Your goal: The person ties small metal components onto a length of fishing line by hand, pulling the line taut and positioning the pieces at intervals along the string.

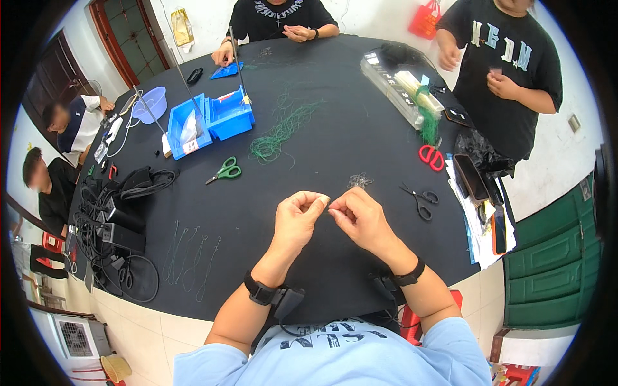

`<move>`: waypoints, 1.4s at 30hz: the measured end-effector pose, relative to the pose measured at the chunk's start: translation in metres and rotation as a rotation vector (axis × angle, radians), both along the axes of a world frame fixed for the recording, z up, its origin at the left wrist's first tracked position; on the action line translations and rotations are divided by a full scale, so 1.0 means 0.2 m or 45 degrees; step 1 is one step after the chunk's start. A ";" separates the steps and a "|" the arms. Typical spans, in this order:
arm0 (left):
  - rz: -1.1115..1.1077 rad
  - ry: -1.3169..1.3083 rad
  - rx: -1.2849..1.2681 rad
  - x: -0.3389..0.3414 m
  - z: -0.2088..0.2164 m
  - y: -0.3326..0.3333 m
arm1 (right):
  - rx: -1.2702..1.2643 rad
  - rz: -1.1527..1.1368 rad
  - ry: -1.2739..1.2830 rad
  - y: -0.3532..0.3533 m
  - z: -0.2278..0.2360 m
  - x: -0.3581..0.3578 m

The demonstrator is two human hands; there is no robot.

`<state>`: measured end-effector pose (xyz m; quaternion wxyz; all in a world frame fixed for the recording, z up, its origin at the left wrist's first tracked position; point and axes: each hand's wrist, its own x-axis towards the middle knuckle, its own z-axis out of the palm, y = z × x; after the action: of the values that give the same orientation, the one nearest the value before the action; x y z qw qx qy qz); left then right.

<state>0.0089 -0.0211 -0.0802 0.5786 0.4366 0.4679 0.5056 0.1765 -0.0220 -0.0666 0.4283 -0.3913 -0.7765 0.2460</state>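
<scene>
My left hand (297, 217) and my right hand (362, 217) meet over the near middle of the black table, thumb and forefinger of each pinched, tips almost touching. Whatever lies between the fingertips is too small to make out. Just beyond my right hand is a little heap of thin grey metal pieces (360, 181), perhaps hooks. Several thin green line lengths (187, 257), each with a small piece at its top end, lie side by side left of my left forearm. A loose tangle of green line (278, 139) spreads farther off.
Green-handled scissors (225, 170) lie left, black scissors (420, 199) right, red-handled scissors (431, 157) beyond. Blue bins (228, 119) with upright rods stand far left. Black cables (103, 219) crowd the left edge; papers and a phone (471, 179) the right. Other people surround the table.
</scene>
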 end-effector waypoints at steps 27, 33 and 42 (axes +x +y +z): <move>0.045 0.456 0.386 0.02 0.04 -0.03 | -1.032 0.134 0.562 0.07 -0.06 0.08; 0.205 0.444 0.435 0.05 -0.01 -0.02 | -0.905 0.122 0.483 0.05 -0.10 0.01; 0.083 0.906 0.783 0.04 -0.02 -0.02 | -0.140 0.020 0.048 0.03 0.02 0.06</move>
<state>0.0167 -0.0248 -0.0846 0.2098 0.7191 0.4791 0.4576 0.1888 -0.0151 -0.0623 0.4188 -0.4033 -0.7567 0.2990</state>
